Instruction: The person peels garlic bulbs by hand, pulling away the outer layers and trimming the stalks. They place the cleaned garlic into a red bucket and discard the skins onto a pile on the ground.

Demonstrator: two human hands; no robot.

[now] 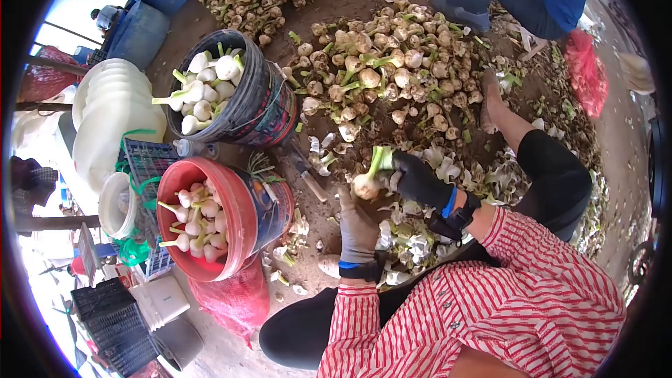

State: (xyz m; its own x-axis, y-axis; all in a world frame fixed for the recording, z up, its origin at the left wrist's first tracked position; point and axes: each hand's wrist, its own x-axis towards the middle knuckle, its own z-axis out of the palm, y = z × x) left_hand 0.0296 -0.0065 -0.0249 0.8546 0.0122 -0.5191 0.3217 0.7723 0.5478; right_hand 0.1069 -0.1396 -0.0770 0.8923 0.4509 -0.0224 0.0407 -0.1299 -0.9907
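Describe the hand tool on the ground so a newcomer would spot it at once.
Start from the black bucket and the red bucket, both holding trimmed bulbs. On the ground between them and the person's left hand lies a slim tool. Its straight wooden handle, pointing toward that hand, sets it apart from the crumpled white peelings nearby.
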